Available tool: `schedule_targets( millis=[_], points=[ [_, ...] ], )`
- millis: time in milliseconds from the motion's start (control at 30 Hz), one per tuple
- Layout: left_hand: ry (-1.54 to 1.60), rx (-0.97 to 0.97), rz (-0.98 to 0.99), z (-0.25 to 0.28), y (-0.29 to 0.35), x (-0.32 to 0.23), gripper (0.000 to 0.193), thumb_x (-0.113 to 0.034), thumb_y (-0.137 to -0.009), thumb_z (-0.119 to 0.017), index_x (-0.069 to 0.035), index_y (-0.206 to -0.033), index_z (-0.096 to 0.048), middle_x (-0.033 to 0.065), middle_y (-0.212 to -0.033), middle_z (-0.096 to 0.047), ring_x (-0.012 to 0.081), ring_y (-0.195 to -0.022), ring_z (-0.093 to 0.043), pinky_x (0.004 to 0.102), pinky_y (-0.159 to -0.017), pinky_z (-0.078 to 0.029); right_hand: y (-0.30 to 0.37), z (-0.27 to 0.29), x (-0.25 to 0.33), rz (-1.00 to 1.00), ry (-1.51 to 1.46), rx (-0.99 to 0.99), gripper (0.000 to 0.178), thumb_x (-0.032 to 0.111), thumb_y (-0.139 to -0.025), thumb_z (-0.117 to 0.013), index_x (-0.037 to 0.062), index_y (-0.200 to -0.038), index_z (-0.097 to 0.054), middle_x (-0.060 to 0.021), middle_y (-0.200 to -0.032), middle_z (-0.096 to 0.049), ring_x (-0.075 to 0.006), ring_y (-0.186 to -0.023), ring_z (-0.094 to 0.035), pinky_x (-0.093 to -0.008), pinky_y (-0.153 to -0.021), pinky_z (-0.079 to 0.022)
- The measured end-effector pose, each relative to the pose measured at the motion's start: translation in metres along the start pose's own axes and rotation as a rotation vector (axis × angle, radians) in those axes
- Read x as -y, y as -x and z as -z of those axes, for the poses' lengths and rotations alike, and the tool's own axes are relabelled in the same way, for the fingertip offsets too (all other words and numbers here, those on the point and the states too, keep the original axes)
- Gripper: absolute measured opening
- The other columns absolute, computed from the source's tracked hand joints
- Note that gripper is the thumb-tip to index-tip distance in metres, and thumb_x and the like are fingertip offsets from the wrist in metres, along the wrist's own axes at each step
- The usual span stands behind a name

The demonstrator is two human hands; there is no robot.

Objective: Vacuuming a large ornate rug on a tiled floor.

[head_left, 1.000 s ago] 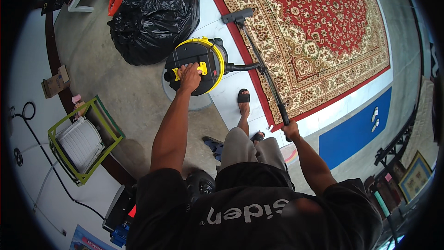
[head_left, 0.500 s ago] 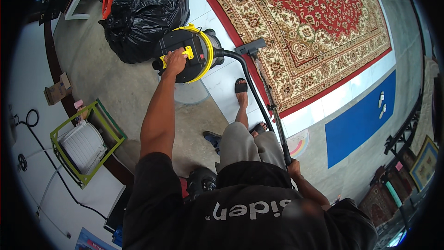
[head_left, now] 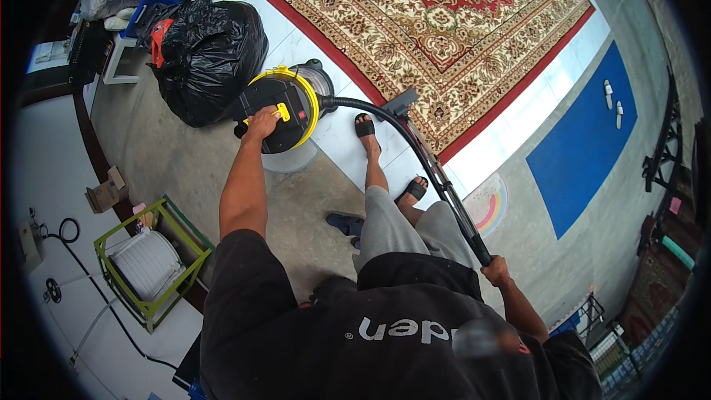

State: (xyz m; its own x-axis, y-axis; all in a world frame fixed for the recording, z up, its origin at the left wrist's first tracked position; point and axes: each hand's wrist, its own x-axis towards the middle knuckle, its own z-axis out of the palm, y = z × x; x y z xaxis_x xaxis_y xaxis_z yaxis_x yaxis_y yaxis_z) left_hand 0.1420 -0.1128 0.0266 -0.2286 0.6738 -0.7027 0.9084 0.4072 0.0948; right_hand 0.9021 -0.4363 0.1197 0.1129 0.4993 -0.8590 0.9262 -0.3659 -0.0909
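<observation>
My left hand (head_left: 261, 124) is closed round the yellow carry handle on top of a black and yellow vacuum cleaner (head_left: 296, 133). The machine is by the tiled strip, close to a black garbage bag. A black hose (head_left: 385, 116) runs from its side toward the wand. My right hand (head_left: 497, 270) grips the upper end of the dark vacuum wand (head_left: 461, 215), which slants away from me. At its far end the flat grey floor nozzle (head_left: 401, 102) sits at the border of the red and cream patterned carpet (head_left: 444, 37).
Beside the vacuum stands a full black garbage bag (head_left: 211, 59). A green-framed reel (head_left: 148, 263) is at the left wall near a cardboard box (head_left: 108, 191). Dark slippers (head_left: 345, 223) lie by my legs. On the right is a blue mat (head_left: 585, 144) with white slippers (head_left: 619, 114).
The whole view has shifted and turned slightly. My feet have moved apart, and the vacuum now appears lower and farther left. Both hands keep their holds.
</observation>
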Motion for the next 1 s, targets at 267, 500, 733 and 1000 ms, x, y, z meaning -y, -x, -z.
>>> schedule_targets(
  millis=[267, 500, 733, 1000],
  points=[
    [0.068, -0.023, -0.048, -0.077, 0.061, -0.052, 0.033, -0.034, -0.100, -0.050, -0.012, -0.122, -0.064, 0.0121, -0.131, -0.063, 0.0334, -0.128, -0.053, 0.0550, -0.105, -0.036, -0.003, 0.007, -0.019, 0.215, -0.184, -0.038, 0.024, 0.013, -0.070, -0.068, -0.0044, -0.086, -0.066, -0.0249, -0.074, -0.067, -0.0412, -0.071, -0.069, -0.0451, -0.065, -0.054],
    [0.174, -0.131, -0.158, -0.140, 0.112, -0.080, 0.023, -0.030, -0.096, -0.057, -0.010, -0.101, -0.066, 0.0101, -0.107, -0.069, 0.0356, -0.110, -0.059, 0.0522, -0.094, -0.036, -0.063, 0.007, 0.024, 0.228, 0.003, -0.024, 0.032, 0.016, -0.072, -0.068, -0.0023, -0.098, -0.067, -0.0283, -0.082, -0.068, -0.0460, -0.084, -0.067, -0.0487, -0.075, -0.055],
    [0.212, -0.110, -0.166, -0.145, 0.098, -0.102, 0.020, -0.030, -0.095, -0.059, -0.012, -0.099, -0.065, 0.0074, -0.107, -0.070, 0.0354, -0.110, -0.057, 0.0522, -0.094, -0.034, -0.214, 0.064, 0.228, 0.325, -0.051, -0.058, 0.023, 0.014, -0.072, -0.065, -0.0077, -0.078, -0.065, -0.0283, -0.072, -0.066, -0.0385, -0.073, -0.070, -0.0422, -0.068, -0.056],
    [0.280, -0.179, -0.105, -0.129, 0.112, -0.068, 0.018, -0.027, -0.093, -0.061, -0.011, -0.097, -0.068, 0.0090, -0.105, -0.071, 0.0334, -0.107, -0.057, 0.0511, -0.092, -0.034, -0.125, 0.047, 0.172, 0.318, -0.168, 0.120, 0.021, 0.012, -0.074, -0.067, -0.0051, -0.065, -0.059, -0.0188, -0.056, -0.061, -0.0305, -0.054, -0.065, -0.0403, -0.054, -0.052]
  ],
)
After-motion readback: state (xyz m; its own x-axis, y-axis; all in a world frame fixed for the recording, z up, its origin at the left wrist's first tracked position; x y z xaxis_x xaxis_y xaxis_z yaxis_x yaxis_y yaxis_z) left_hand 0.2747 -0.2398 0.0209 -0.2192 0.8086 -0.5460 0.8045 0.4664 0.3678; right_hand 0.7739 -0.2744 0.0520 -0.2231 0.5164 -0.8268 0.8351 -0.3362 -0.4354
